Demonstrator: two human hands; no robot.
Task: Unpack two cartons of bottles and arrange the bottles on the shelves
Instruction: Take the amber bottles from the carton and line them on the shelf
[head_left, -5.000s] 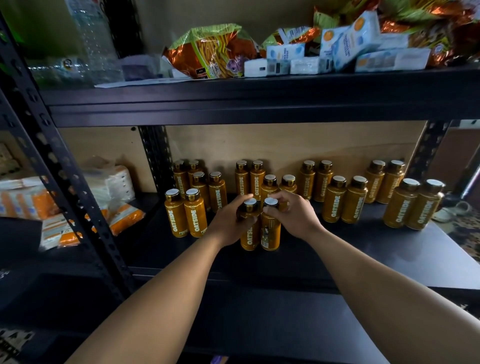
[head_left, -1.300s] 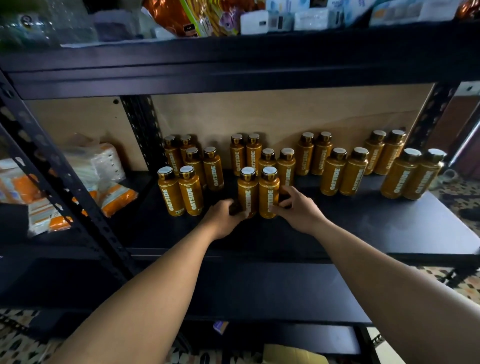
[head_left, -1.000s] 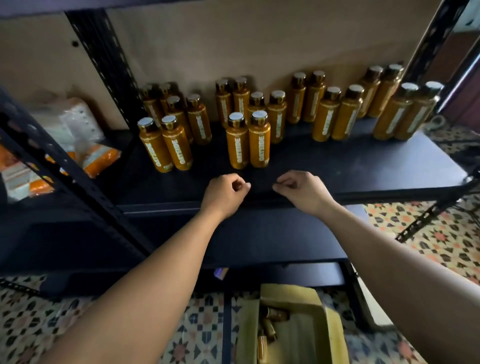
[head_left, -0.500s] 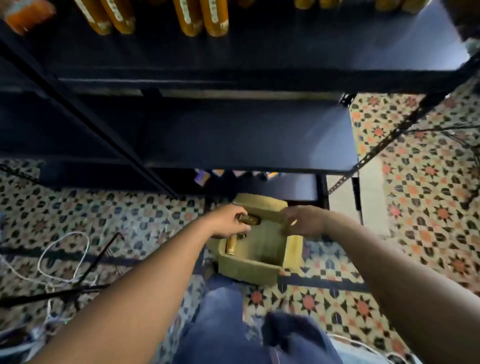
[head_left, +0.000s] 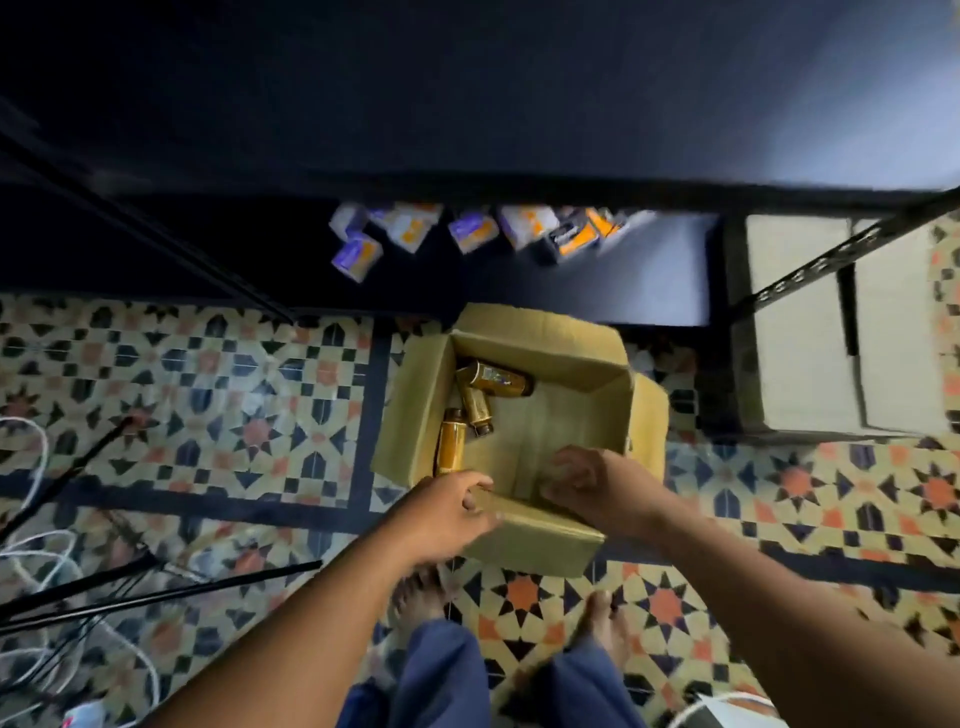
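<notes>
A: Carton position?

B: Open carton (head_left: 545, 332) on the tiled floor (head_left: 208, 405), just before the dark shelf (head_left: 519, 104).

A: Bottle axes?

B: All flat, along the left wall. Far bottle (head_left: 496, 379) lies crosswise. Middle bottle (head_left: 475, 408) slants, cap nearward. Near bottle (head_left: 451, 447) runs lengthwise, cap away.

A: Hands?

B: Left hand (head_left: 457, 512) at the near rim, fingers curled, just beside the near bottle's base; cannot tell if it grips the rim. Right hand (head_left: 587, 483) inside the carton, right of the bottles and apart from them, fingers loosely bent, holding nothing.
</notes>
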